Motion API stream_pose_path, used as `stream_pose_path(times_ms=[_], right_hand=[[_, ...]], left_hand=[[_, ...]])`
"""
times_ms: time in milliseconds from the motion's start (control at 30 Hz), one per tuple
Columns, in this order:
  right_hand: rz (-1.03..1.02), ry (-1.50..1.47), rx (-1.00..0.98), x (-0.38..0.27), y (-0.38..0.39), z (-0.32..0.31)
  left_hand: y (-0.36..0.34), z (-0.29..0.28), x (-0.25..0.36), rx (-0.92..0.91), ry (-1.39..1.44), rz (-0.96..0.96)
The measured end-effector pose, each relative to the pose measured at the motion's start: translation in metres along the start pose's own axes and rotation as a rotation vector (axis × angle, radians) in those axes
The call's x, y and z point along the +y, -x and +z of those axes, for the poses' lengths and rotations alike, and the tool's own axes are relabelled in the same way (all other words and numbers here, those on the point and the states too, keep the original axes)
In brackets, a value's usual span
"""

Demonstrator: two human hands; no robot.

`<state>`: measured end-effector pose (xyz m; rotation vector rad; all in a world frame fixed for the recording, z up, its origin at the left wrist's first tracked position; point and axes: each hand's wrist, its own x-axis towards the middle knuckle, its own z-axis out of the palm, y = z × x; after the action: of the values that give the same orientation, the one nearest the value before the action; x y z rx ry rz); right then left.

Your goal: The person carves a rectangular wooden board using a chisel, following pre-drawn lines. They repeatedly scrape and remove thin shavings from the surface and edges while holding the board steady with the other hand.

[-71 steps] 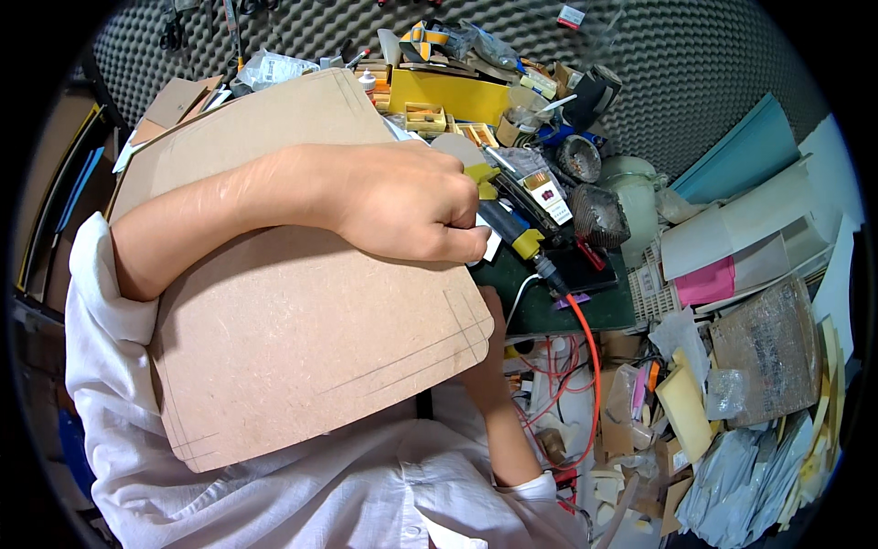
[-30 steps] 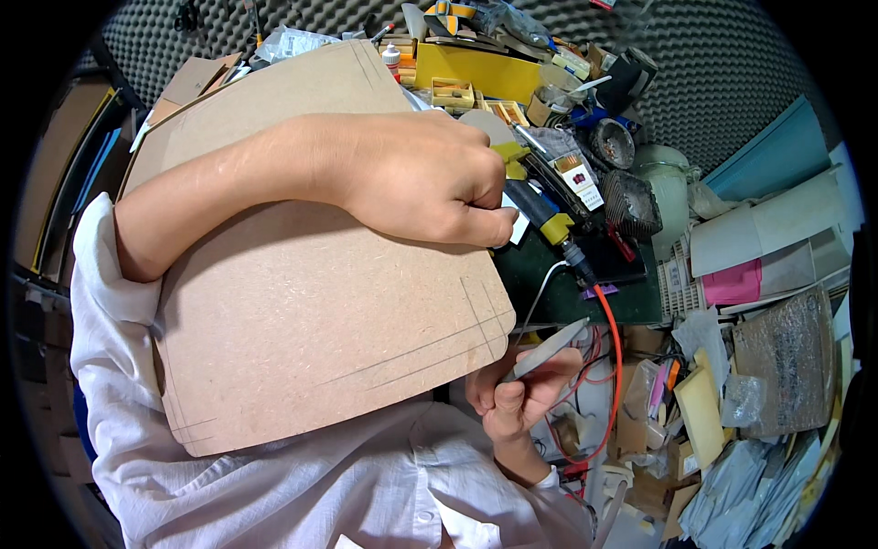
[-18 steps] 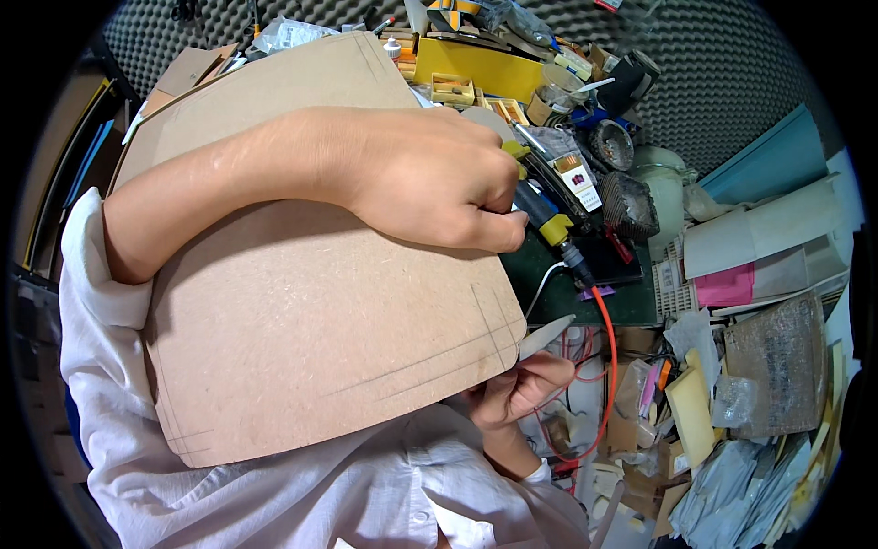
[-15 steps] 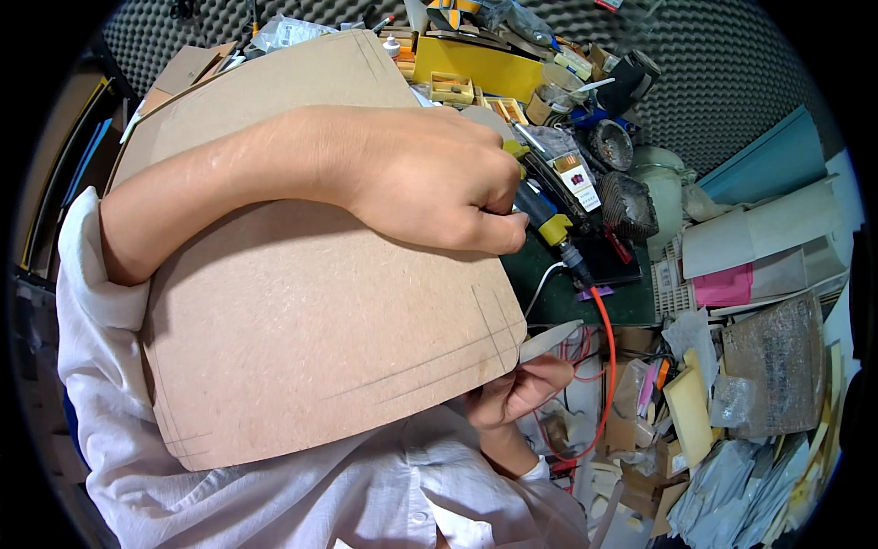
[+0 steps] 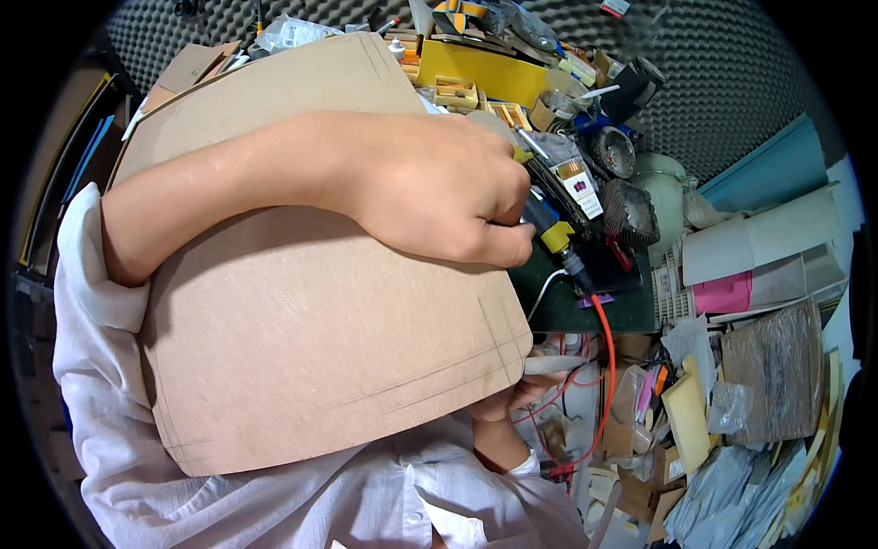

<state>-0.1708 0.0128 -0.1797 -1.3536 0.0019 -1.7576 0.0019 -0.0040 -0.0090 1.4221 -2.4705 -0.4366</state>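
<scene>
A light brown board (image 5: 329, 348) with rounded corners and pencil lines lies tilted across my lap and the bench. My left forearm crosses it, and my left hand (image 5: 439, 192) is curled over its right edge with the fingertips hidden. At the board's lower right corner my right hand (image 5: 526, 389), mostly hidden beneath it, holds a narrow grey flat tool (image 5: 549, 364) against the edge.
The dark green bench (image 5: 585, 311) carries a black and yellow tool (image 5: 556, 235) with an orange hose, small wooden boxes (image 5: 455, 92) and a yellow panel (image 5: 482, 71). Sheets (image 5: 759, 247) and scraps (image 5: 695, 412) pile at right. Dark foam (image 5: 713, 82) lines the wall.
My right hand rose with the grey tool to the board's corner, then slipped further under it as the tool turned nearer horizontal. The board and my left hand shifted slightly rightward.
</scene>
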Motion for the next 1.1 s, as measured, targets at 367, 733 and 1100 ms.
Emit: stream_pose_path(times_ms=[367, 733, 1100], right_hand=[[0.016, 0.039, -0.033, 0.001, 0.001, -0.007], [0.167, 0.068, -0.05, -0.008, 0.022, 0.002], [-0.046, 0.12, -0.062, 0.001, 0.01, 0.0]], left_hand=[[0.002, -0.001, -0.002, 0.009, 0.018, 0.06], [0.013, 0.002, -0.005, 0.064, 0.012, 0.078], [0.013, 0.001, -0.003, 0.042, 0.013, 0.049]])
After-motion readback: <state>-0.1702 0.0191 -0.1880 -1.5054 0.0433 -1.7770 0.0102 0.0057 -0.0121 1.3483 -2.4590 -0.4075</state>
